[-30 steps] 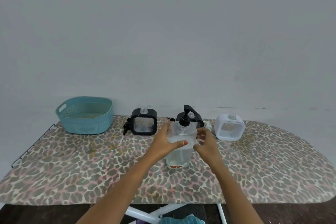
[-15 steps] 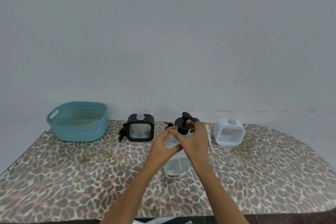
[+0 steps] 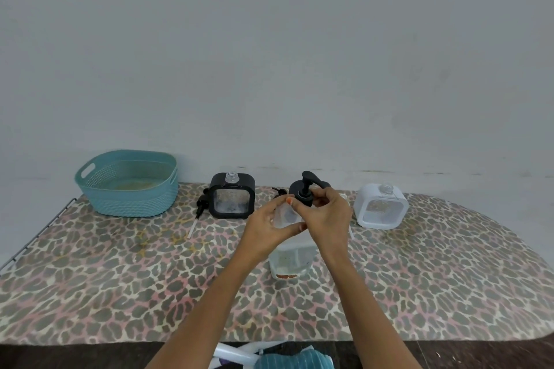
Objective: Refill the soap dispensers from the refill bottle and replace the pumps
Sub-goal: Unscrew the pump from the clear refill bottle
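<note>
A clear refill bottle (image 3: 289, 260) stands upright on the board in front of me. My left hand (image 3: 266, 226) grips its upper body. My right hand (image 3: 328, 219) pinches the collar of its black pump (image 3: 307, 189) at the neck. Behind stand three square dispensers: a black one (image 3: 232, 200) with its neck open, a second black one (image 3: 322, 186) mostly hidden behind the pump and my hands, and a white one (image 3: 380, 207) with its neck open. A loose black pump with a white tube (image 3: 199, 213) lies left of the first black dispenser.
A teal plastic basket (image 3: 127, 183) sits at the back left of the leopard-print ironing board (image 3: 120, 293). A wire rack (image 3: 39, 234) edges the board's left end. A wall rises right behind the board. Another loose pump part (image 3: 277, 190) shows behind my left hand.
My right hand moved from the bottle's side up to the pump collar. My left hand slid up the bottle's body. The camera tilted, so the scene shifted in view.
</note>
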### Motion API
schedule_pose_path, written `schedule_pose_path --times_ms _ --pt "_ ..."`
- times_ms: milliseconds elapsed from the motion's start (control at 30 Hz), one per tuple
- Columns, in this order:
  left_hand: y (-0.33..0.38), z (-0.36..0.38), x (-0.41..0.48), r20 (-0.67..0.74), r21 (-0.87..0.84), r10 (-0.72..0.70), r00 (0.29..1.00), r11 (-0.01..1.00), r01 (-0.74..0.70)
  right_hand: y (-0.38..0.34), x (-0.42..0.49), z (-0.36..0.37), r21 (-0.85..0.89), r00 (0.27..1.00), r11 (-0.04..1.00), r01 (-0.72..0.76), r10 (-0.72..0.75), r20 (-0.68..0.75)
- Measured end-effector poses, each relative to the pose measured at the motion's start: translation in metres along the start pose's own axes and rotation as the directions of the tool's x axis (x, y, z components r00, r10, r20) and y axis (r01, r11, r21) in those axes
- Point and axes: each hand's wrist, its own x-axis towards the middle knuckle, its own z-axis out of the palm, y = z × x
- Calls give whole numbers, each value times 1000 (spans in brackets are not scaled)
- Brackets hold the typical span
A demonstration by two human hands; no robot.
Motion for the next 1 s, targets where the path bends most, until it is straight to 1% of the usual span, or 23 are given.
schedule_pose_path --times_ms 233,300,367,433,500,533,567,600,667,733,833,933,1000 --pt "3 0 -2 -11 31 -32 999 999 32 1 9 -6 -7 997 1000 2 -2 72" --pt "4 1 -2 -15 35 -37 999 999 37 0 10 -7 -36 997 999 11 -8 83" --pt "3 2 -3 -20 32 -50 999 998 51 1 9 -3 -132 995 990 47 -35 95" --pt "4 3 -4 -29 17 -74 997 997 74 2 8 3 -276 990 953 124 -102 92" --pt "3 3 -4 -19 13 -72 997 997 72 -1 6 8 -434 994 895 108 -95 51" --pt "2 3 -4 -14 11 -64 998 998 64 -4 7 8 -488 997 869 80 -77 27" --pt "2 3 -4 -12 13 -60 998 998 60 -5 8 9 -502 998 863 62 -65 10" --pt "1 3 -3 -10 16 -58 998 998 58 -5 9 9 -478 998 877 52 -57 4" --pt "0 1 -2 -6 40 -56 998 998 56 -2 13 9 -373 998 926 58 -53 23" --pt "1 0 -1 -10 76 -58 998 995 59 2 17 8 -295 994 950 103 -86 71" --pt "2 0 -1 -15 58 -72 997 996 73 1 20 4 -183 980 969 165 -140 143" --pt "0 0 -1 8 9 -57 998 998 57 2 25 0 -145 967 973 177 -145 208" --pt "0 -1 0 30 -1 -51 998 999 51 5 31 -2 -121 946 980 158 -115 303"
